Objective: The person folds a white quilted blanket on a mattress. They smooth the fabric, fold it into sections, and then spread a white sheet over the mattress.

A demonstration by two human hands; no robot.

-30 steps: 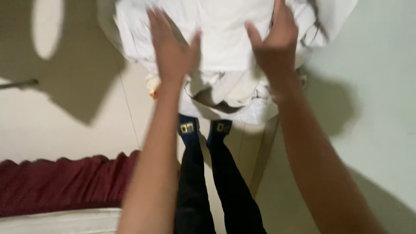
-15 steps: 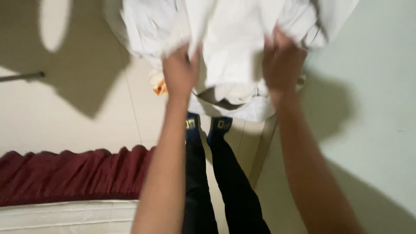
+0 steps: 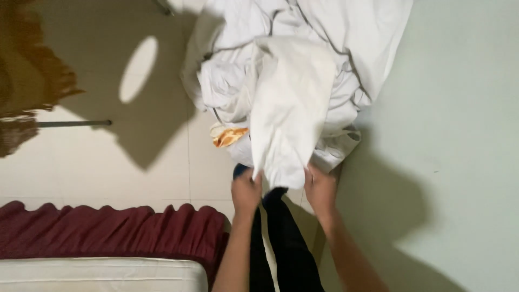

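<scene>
One camera, worn on my head, recorded this moment; no second view existed to share any part of the scene. It looked almost straight down my body, so my forearms entered from six o'clock and my left hand and right hand sat just below centre, close to the lens. My dark trouser legs ran down to six o'clock beneath them. The white cloth pile filled twelve o'clock, farther off. The tiled floor spread toward nine o'clock, the maroon bed skirt lay at eight, and the pale wall closed off three o'clock.
</scene>
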